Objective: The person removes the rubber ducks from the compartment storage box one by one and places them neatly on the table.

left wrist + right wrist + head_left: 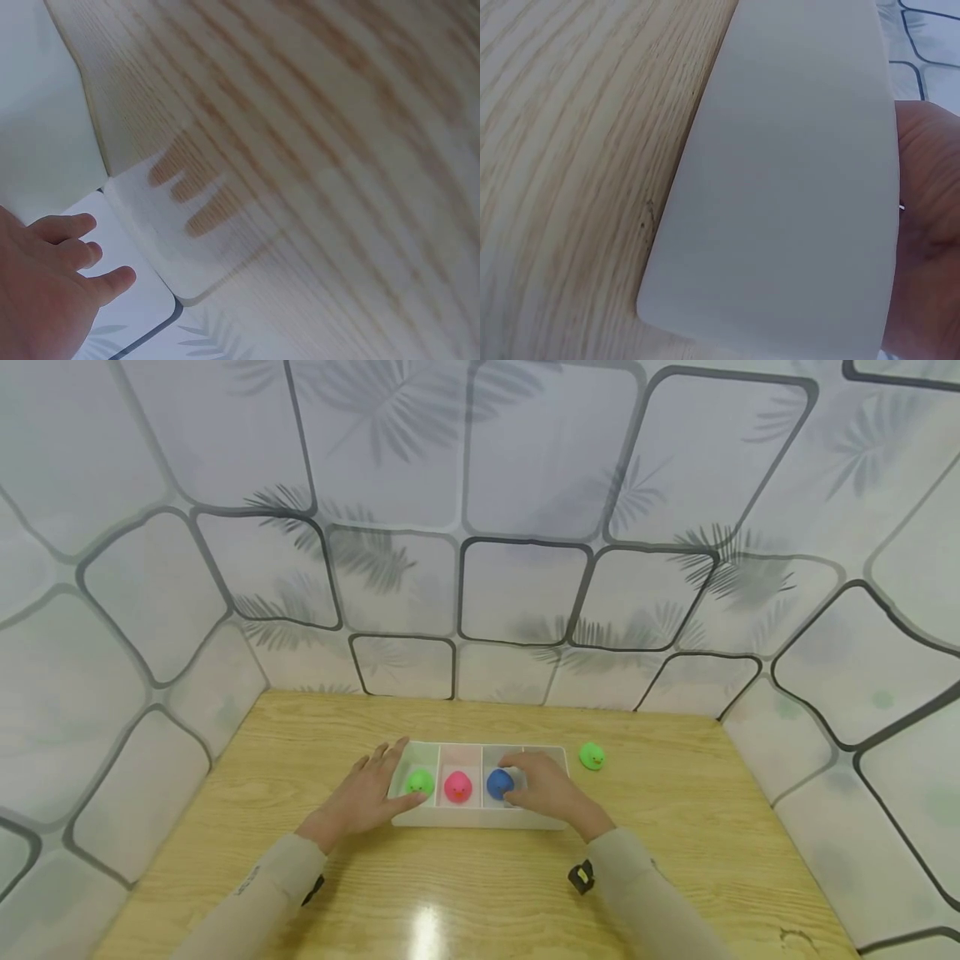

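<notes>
A white tray (pixel 480 818) divided into compartments stands on the wooden table, its long side towards me. Its leftmost compartment holds a green rubber duck (pixel 420 782), the one beside it a pink rubber duck (pixel 458 787). My left hand (pixel 363 793) rests at the tray's left end, fingers extended along the side and thumb over the front rim. In the third compartment, my right hand (pixel 547 783) pinches a blue rubber duck (pixel 500 784) between thumb and fingers. The right wrist view shows mostly the tray's front wall (pixel 780 187), which hides the fingers.
Another green rubber duck (pixel 592 757) lies on the table (pixel 675 827) just right of the tray. Patterned white walls (pixel 525 593) enclose the table at the back and both sides. The fourth compartment is partly covered by my right hand.
</notes>
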A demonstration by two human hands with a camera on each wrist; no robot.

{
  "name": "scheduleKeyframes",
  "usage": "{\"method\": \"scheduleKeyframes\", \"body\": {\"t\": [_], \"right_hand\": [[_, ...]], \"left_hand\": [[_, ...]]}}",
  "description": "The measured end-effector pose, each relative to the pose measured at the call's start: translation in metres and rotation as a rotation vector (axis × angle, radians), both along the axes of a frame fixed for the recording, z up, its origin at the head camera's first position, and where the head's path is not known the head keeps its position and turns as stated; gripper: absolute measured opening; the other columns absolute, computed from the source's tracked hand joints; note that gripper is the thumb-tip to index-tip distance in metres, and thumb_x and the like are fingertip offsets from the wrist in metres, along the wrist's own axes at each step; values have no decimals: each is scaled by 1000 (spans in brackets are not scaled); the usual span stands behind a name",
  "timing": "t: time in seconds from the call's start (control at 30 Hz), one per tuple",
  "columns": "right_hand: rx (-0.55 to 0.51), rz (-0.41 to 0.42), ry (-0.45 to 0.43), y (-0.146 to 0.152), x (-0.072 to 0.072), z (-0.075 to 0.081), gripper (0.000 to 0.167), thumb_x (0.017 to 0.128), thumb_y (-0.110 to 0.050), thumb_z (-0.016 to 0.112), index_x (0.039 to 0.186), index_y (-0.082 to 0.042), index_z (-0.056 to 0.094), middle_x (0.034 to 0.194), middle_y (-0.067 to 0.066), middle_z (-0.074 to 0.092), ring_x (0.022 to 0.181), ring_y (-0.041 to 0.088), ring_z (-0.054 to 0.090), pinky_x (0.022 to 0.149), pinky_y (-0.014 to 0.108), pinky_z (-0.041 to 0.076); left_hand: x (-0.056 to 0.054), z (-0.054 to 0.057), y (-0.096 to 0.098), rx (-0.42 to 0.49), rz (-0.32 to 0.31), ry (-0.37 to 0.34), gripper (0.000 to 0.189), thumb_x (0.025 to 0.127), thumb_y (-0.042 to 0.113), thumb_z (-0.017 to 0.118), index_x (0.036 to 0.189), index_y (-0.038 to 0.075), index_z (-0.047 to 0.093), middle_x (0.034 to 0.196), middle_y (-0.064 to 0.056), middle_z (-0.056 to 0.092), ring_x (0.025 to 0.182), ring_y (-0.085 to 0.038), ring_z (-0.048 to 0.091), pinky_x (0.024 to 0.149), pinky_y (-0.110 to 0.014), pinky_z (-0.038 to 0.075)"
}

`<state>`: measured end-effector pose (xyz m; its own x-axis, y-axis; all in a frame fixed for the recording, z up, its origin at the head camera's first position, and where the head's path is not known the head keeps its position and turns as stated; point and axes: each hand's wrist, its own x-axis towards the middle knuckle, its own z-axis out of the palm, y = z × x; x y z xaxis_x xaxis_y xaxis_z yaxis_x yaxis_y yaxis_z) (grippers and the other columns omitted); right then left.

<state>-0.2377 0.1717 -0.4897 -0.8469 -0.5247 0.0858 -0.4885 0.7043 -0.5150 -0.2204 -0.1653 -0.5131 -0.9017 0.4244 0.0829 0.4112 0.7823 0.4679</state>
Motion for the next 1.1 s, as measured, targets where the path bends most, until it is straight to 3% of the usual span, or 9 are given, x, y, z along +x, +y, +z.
{"method": "scheduleKeyframes", "body": {"t": [0.53,1.1], "right_hand": [[136,14,-71,-8,-2,6,53,84,-17,81,133,-6,63,135,11,63,129,34,53,110,52,39],[101,10,-104,-8,-4,5,52,85,-16,80,133,-6,63,135,12,63,128,34,54,109,53,40]], "left_hand": [[1,0,0,-4,2,-1,104,91,75,50,163,10,12,158,-23,34,150,-41,24,119,-62,17],[0,0,0,-11,9,-9,106,90,78,48,163,12,10,158,-25,34,150,-42,24,119,-61,17]]}}
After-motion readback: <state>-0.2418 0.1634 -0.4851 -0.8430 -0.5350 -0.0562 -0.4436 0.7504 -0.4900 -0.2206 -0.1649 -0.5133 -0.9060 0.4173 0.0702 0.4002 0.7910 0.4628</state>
